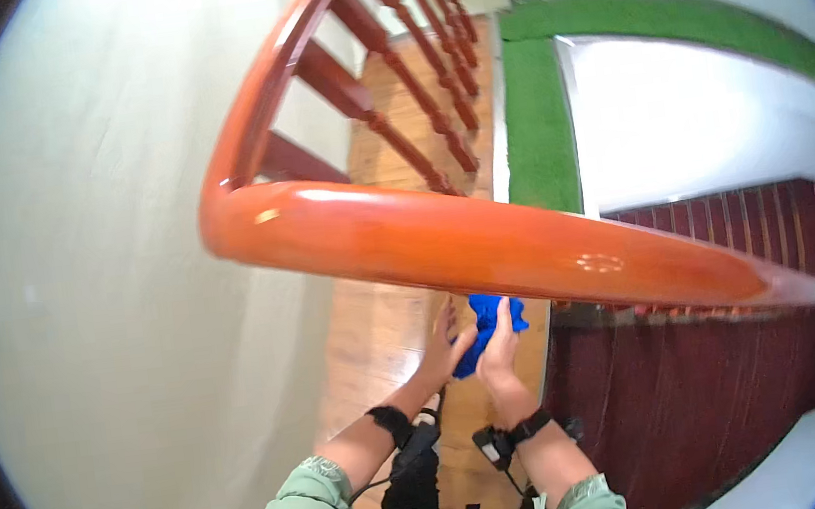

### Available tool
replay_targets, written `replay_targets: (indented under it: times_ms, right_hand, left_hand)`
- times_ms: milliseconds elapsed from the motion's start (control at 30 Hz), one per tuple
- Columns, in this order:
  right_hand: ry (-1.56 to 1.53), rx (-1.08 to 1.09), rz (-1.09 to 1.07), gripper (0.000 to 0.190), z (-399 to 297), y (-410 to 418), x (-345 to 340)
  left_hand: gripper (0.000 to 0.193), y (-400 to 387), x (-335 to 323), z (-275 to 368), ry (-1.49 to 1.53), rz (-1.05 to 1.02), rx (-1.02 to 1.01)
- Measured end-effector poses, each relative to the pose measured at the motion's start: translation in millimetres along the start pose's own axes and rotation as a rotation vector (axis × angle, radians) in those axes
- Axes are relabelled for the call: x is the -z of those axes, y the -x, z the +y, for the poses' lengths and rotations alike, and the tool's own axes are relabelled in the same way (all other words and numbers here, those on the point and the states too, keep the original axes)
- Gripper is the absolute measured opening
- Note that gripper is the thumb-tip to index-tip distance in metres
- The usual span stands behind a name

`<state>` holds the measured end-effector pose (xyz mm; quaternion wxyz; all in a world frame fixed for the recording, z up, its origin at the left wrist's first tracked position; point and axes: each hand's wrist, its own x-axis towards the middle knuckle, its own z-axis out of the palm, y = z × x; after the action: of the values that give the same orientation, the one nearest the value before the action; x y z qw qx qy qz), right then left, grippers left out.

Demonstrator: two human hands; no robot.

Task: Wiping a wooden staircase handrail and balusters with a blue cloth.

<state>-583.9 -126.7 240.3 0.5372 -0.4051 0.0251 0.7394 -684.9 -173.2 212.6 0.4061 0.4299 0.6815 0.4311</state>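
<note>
A crumpled blue cloth (pixel 486 310) is in my right hand (pixel 501 346), just beneath the wooden handrail (pixel 405 232). My right thumb lies along the cloth, and the other fingers are hidden beneath it. My left hand (pixel 442 348) is at the cloth's left side with its fingers spread and its thumb overlapping the cloth's edge. Whether that thumb touches the cloth is unclear. The orange-brown, glossy rail crosses in front of me and hides the cloth's far end.
Turned wooden balusters (pixel 405 104) stand under the rail's far run. A pale wall (pixel 117 287) rises on the left, above a wood floor (pixel 371 334). To the right, green carpet (pixel 538 126) edges a white surface (pixel 693 116), and a dark red surface (pixel 696 402) lies lower.
</note>
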Motion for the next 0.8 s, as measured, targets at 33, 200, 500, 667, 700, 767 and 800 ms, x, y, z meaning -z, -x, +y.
replay_targets:
  times_ms: [33,200,500,667,700,767,800]
  right_hand:
    - [0.181,0.036,0.042,0.049,-9,13,5]
    - [0.282,-0.419,-0.049,0.033,-15,49,10]
    - [0.826,-0.248,-0.678,0.050,1,56,-45]
    - [0.893,-0.052,-0.735,0.056,24,38,-85]
    - [0.805,-0.178,-0.686,0.051,22,38,-93]
    - [0.749,-0.263,-0.752,0.047,18,34,-93]
    - [0.761,-0.271,-0.752,0.047,17,40,-101]
  left_hand:
    - [0.067,23,-7,20,0.006,-0.032,0.011]
    - [0.071,79,32,74,-0.009,-0.326,0.177]
    - [0.040,76,112,77,0.306,0.097,0.380]
    - [0.048,69,140,109,0.544,0.079,0.252]
    - [0.048,68,145,110,0.556,0.094,0.255]
    - [0.053,63,155,113,0.436,-0.092,0.225]
    - [0.053,61,163,114,0.463,-0.136,0.223]
